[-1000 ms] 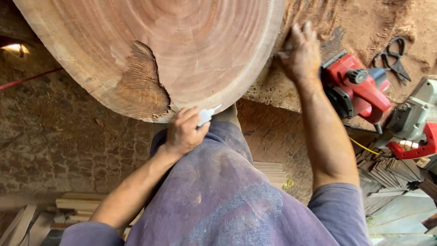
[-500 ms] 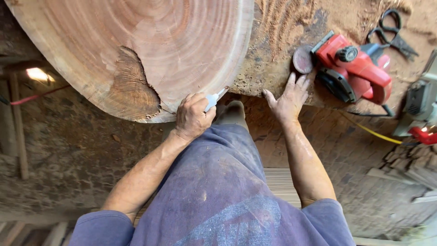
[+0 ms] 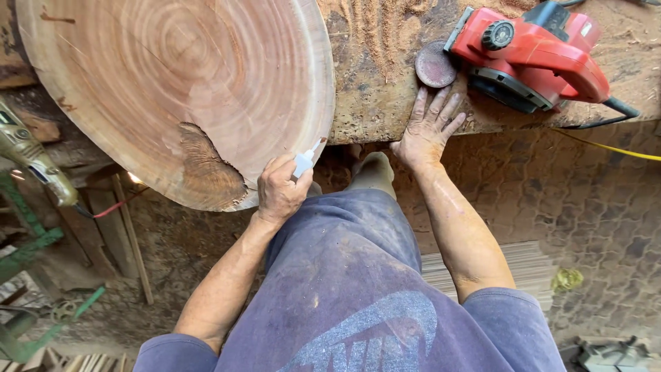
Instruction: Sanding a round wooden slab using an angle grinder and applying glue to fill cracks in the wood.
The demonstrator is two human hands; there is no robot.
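A large round slab of reddish wood [image 3: 172, 76] with growth rings and a rough bark-like patch near its lower edge lies on a sawdust-covered workbench [image 3: 375, 83]. My left hand [image 3: 279, 189] is closed around a small white squeeze bottle [image 3: 304, 162], its nozzle pointing at the slab's lower right rim. My right hand [image 3: 428, 131] rests flat with spread fingers on the bench's front edge, just below a small round sanding disc [image 3: 434, 63]. My purple shirt fills the bottom of the view.
A red electric hand planer [image 3: 533, 52] sits on the bench to the right, its black cord and a yellow cable [image 3: 613, 148] trailing off right. A power tool [image 3: 31, 162] and green frame parts stand at left. Stacked wooden slats [image 3: 523, 265] lie on the paved floor.
The view has shifted, so slab and planer appear further left. My right hand slid down from beside the planer to the bench's front edge. My left hand keeps the bottle at the slab's rim.
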